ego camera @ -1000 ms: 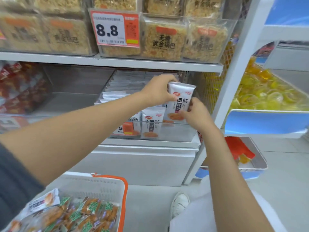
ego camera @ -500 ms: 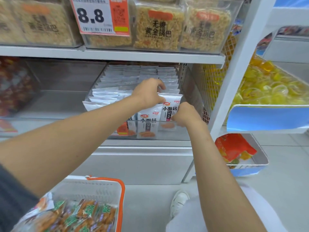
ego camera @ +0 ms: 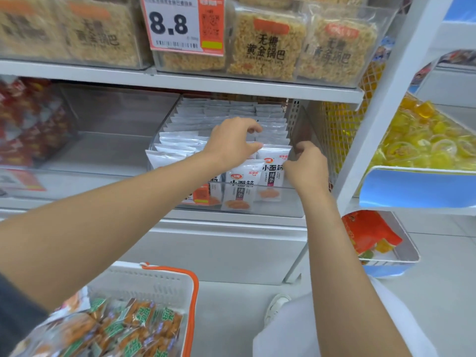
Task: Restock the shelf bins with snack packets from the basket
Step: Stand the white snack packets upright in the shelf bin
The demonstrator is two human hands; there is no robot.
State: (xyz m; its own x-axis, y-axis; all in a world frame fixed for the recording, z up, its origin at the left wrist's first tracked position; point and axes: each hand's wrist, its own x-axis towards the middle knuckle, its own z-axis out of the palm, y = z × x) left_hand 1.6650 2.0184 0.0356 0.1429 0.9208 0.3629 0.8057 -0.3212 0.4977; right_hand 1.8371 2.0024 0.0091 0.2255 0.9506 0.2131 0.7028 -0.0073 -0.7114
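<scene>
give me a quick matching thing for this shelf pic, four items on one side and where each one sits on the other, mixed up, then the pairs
Things:
1. price tag
2. basket
3. yellow jelly cups
4. white packet

Places:
a. front row of the clear bin
b. lower left, with an orange rim
c. far right, in the slanted blue-fronted tray
d. hung up high, above the upper shelf

Pairs: 1-d, 2-b, 3-c, 4-a
</scene>
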